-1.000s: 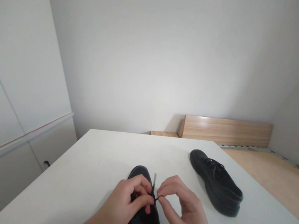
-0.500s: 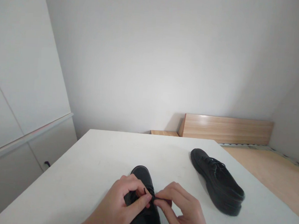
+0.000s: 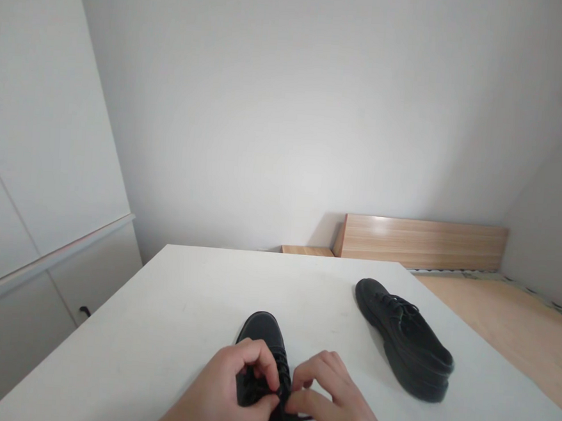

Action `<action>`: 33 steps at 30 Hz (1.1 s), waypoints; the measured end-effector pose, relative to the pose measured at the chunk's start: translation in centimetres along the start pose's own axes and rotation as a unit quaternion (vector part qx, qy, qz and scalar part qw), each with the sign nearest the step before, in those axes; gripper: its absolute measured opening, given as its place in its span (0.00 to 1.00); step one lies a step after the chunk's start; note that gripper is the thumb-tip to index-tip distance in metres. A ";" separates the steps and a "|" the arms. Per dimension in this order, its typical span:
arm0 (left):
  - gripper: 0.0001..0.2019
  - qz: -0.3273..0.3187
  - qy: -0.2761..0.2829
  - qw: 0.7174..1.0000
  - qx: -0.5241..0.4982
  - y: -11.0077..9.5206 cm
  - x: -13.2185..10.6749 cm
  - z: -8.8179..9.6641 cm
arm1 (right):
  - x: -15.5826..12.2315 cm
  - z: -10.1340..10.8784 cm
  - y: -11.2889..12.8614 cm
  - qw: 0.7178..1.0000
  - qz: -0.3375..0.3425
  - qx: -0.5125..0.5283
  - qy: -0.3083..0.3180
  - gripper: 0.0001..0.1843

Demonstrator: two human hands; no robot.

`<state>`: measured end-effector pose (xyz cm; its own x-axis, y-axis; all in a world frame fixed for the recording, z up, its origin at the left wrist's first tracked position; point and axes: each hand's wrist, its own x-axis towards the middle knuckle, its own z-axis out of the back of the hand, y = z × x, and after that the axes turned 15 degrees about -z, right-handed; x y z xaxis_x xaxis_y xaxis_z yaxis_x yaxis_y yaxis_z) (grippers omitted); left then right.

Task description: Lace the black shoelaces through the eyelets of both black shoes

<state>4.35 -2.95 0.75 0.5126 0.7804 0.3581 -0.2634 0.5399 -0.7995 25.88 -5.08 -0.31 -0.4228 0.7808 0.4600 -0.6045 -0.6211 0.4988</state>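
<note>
A black lace-up shoe (image 3: 262, 328) lies on the white table in front of me, toe pointing away, its lower part cut off by the picture's edge. Over its left side, my left hand (image 3: 237, 387) pinches a black shoelace (image 3: 280, 393) between thumb and forefinger near the lacing. On the right side my right hand (image 3: 330, 397) has its fingers closed on the same lace, and a dark strand sticks out past its fingertips. My hands hide much of the shoe's opening. A second black shoe (image 3: 406, 341), its lace tied, stands farther right.
The white table (image 3: 198, 294) reaches to a pale wall. Beyond its right edge are a wooden headboard (image 3: 423, 241) and a bare bed board (image 3: 489, 321). White cabinets (image 3: 46, 188) stand on the left.
Both hands have come slightly lower and nearer to me along the lacing, uncovering more of the laces below the toe. The right fingers have spread a little. The view has shifted slightly.
</note>
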 end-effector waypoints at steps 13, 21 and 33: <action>0.12 -0.334 -0.124 0.856 0.376 0.8 -0.4 -2.4 | 2.5 -2.3 0.9 0.906 -0.324 0.268 0.041 0.12; 0.10 -0.345 -0.108 0.861 0.358 1.6 -1.3 -1.9 | 3.6 -1.2 0.3 0.876 -0.317 0.348 0.103 0.11; 0.08 -0.334 -0.114 0.858 0.374 0.7 -1.8 -0.8 | 4.2 -1.0 2.0 0.949 -0.257 0.179 0.038 0.11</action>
<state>3.87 -4.24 -0.85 0.6026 0.2135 0.7690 -0.4668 0.8758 0.1226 22.23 -2.98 1.83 -0.1912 0.9807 0.0410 -0.4813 -0.1301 0.8668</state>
